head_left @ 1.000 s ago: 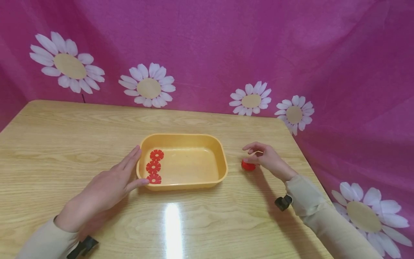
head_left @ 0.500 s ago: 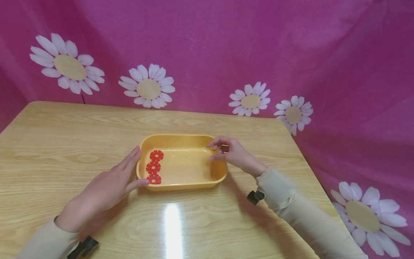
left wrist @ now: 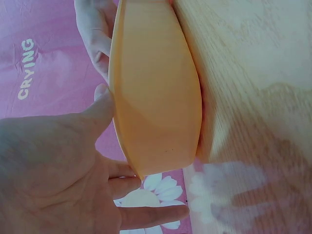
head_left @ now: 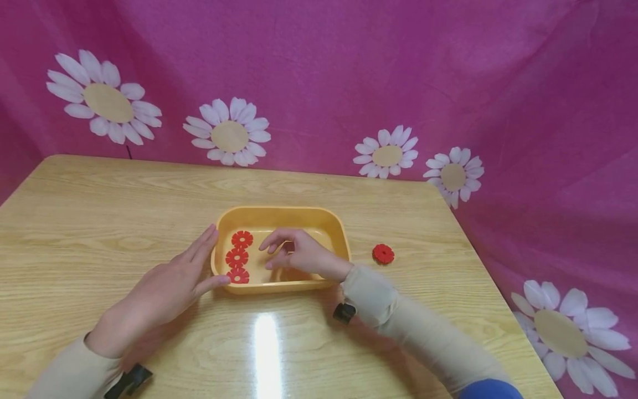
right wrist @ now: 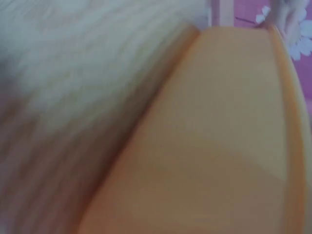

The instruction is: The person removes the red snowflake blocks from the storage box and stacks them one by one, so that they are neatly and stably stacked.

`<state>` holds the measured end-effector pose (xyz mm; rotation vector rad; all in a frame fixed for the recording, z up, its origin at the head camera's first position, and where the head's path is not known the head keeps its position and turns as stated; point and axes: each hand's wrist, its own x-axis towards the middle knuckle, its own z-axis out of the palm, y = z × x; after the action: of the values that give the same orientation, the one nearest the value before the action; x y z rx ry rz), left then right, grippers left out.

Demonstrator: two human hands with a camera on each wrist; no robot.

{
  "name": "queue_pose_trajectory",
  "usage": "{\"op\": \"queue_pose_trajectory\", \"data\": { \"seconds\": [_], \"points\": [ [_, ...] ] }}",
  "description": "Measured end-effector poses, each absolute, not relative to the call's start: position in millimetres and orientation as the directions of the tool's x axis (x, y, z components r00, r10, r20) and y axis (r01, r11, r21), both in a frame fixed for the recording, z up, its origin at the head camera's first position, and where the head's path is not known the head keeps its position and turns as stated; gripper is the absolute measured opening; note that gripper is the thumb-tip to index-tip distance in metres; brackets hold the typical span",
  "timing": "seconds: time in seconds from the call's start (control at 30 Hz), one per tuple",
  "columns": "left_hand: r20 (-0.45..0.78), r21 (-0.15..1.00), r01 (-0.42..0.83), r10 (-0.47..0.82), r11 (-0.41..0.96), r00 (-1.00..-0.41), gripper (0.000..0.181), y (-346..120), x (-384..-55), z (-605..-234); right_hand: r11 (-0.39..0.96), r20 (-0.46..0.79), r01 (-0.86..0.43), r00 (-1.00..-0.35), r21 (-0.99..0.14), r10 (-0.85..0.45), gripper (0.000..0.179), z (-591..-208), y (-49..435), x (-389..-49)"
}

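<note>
Three red flower-shaped discs (head_left: 236, 257) lie in a row along the left end of a yellow plastic basin (head_left: 294, 287). My left hand (head_left: 164, 285) rests on the basin's left end, thumb over the near corner and straight fingers along the outer side. The left wrist view shows this hand (left wrist: 58, 170) with its fingers spread beside the basin wall (left wrist: 156, 87). Above the basin's middle hovers my right hand (head_left: 304, 254), fingers loosely bent, nothing visible between them and apart from the discs. The right wrist view is blurred and shows mostly the basin's wall (right wrist: 209, 136).
Another red flower-shaped piece (head_left: 383, 254), thick enough that it may be a stack, lies on the wooden table (head_left: 124, 210) right of the basin. A pink curtain (head_left: 309, 66) with white flowers hangs behind the table and along its right side.
My right hand has moved left from the red piece on the table, over the basin's right rim to above its middle. My left hand has stayed at the basin.
</note>
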<state>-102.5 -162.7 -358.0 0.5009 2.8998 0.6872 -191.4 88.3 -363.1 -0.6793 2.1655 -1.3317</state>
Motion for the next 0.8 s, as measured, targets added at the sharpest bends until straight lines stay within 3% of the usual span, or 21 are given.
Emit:
{"op": "queue_pose_trajectory", "data": {
  "seconds": [0.33,0.8],
  "points": [
    [-0.037,0.459,0.293,0.348,0.839,-0.937,0.095,-164.5,-102.8,-359.3,0.439,-0.209,-0.200,-0.663,-0.876,-0.719,0.029,-376.7,62.7,-190.1],
    [-0.044,0.448,0.296,0.352,0.844,-0.935,0.095,-163.3,-102.6,-358.2,0.525,-0.252,-0.421,-0.551,-0.740,-0.796,0.039,-378.5,48.4,-190.8]
  ]
}}
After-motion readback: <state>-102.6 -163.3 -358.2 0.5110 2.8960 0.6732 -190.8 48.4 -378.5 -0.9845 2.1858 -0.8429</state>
